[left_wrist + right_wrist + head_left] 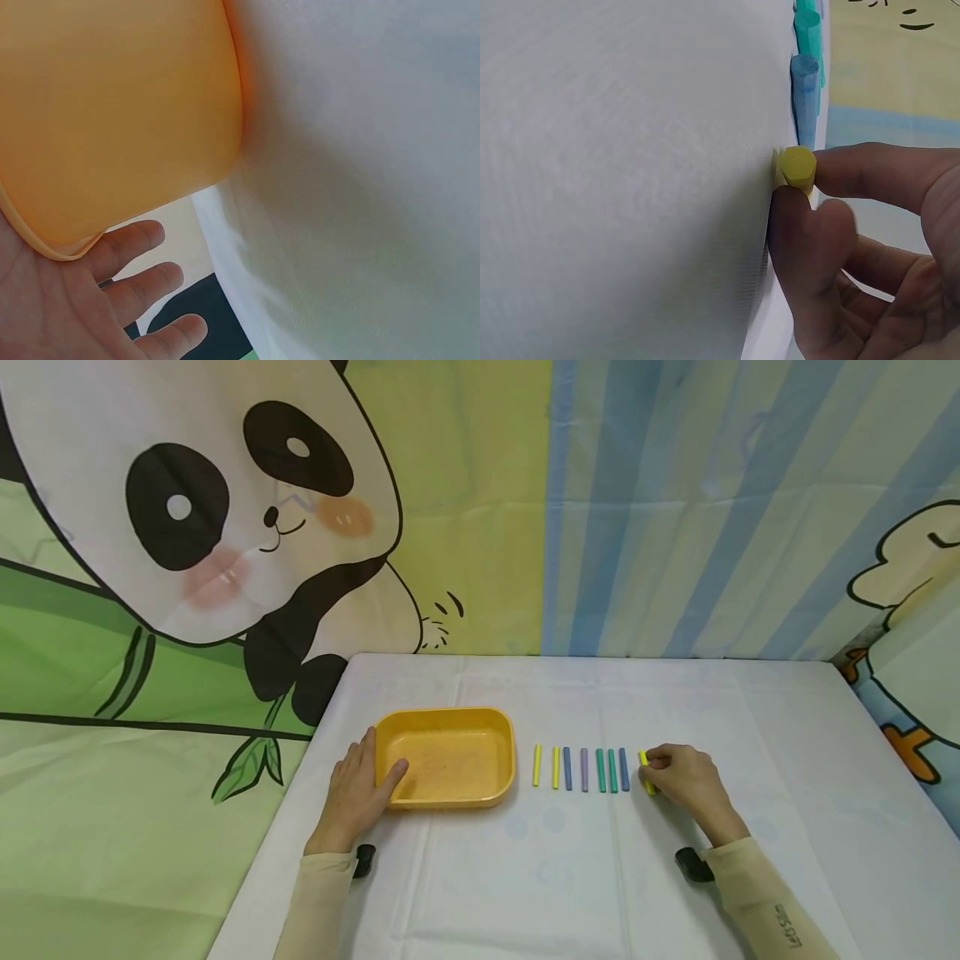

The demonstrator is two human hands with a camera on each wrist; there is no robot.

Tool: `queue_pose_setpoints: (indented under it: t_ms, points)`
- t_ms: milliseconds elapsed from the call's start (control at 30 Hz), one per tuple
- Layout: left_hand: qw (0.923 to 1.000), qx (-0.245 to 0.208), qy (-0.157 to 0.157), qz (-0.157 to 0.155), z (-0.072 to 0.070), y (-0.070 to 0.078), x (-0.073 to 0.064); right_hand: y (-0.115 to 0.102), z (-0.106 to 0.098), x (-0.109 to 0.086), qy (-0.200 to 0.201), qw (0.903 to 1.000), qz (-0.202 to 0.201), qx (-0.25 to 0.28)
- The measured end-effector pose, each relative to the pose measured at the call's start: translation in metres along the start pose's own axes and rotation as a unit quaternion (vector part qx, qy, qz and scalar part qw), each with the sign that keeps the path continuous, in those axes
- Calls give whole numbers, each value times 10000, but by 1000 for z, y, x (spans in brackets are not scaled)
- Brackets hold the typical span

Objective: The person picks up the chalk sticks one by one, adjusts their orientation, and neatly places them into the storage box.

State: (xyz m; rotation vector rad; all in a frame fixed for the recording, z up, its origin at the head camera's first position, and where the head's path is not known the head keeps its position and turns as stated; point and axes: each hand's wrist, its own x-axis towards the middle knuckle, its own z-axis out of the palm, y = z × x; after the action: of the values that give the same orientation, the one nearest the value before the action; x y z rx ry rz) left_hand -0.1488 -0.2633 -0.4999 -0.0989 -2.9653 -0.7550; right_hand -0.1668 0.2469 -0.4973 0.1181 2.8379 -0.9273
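Note:
At the left end of the orange-yellow tray (450, 802), my left hand (356, 793) holds the rim, thumb over the inside and fingers along the outer wall. The left wrist view shows the tray's outer wall (127, 105) with the rim against the palm. My right hand (690, 781) pinches a slim yellow stick (799, 166), chalk- or crayon-like with a faceted end, between thumb and finger. It is at the right end of a row of similar sticks, beside a blue stick (624, 769). Whether the pinched stick touches the table is unclear.
Several sticks stand in a spaced row right of the tray, among them a yellow stick (537, 765), a purple stick (584, 770) and a green stick (601, 771). A white cloth covers the table (525, 885). Behind hangs a printed panda curtain (465, 527).

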Motion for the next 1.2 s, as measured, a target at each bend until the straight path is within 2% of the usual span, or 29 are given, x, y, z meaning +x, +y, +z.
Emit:
queue_pose_setpoints:
  t_ms: [333,667,800,1000,1200]
  points:
    - [10000,-17,3,11,0,-1,-1,-2,-4,-1,-156,9991,207,342]
    - [10000,-53,-52,-11,0,-2,0,-8,-13,0,-207,9982,-24,558]
    - [9997,-230,-58,-42,0,-4,0,-16,-15,2,-237,9974,-127,664]
    - [9970,-742,-177,-165,0,-10,0,-33,-15,2,-304,9956,-126,882]
    - [9955,-871,-299,-240,-4,-11,0,-48,-16,4,-399,9898,-270,1342]
